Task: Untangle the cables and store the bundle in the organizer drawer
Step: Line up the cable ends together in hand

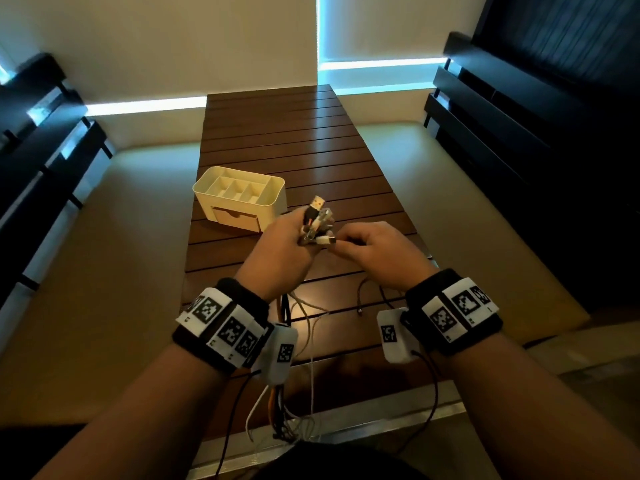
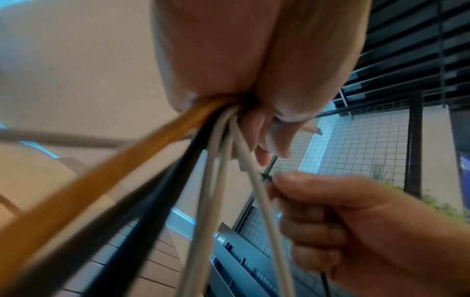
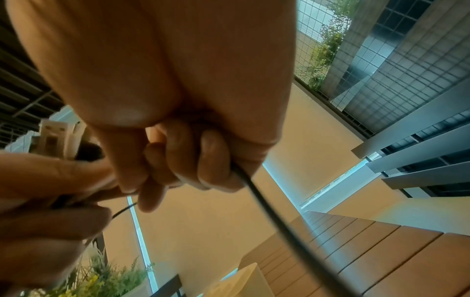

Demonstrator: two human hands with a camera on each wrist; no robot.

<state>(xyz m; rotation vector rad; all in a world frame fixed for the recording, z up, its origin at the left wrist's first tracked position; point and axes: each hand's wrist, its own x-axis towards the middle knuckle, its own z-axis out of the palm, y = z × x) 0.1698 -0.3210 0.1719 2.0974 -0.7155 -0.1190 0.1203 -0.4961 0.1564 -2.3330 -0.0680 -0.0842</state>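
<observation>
My left hand [image 1: 287, 244] grips a bundle of cables [image 1: 317, 223] above the table, USB plugs sticking up out of the fist. In the left wrist view an orange cable [image 2: 106, 176], black cables [image 2: 142, 209] and white cables [image 2: 216, 180] hang down from the left hand [image 2: 244, 66]. My right hand [image 1: 374, 247] is just right of the bundle, fingers curled round a thin black cable [image 3: 274, 209] that trails down to the table. The right hand [image 2: 361, 227] pinches that cable near its plug. The cream organizer [image 1: 239, 199] stands behind and to the left, its small drawer [image 1: 237, 219] closed.
The slatted wooden table [image 1: 304, 147] stretches away in front of me. Cable tails [image 1: 304, 327] lie on the near part and hang over its front edge. Dark benches [image 1: 48, 157] flank the table on both sides. Wrist camera wires [image 1: 433, 393] dangle below my arms.
</observation>
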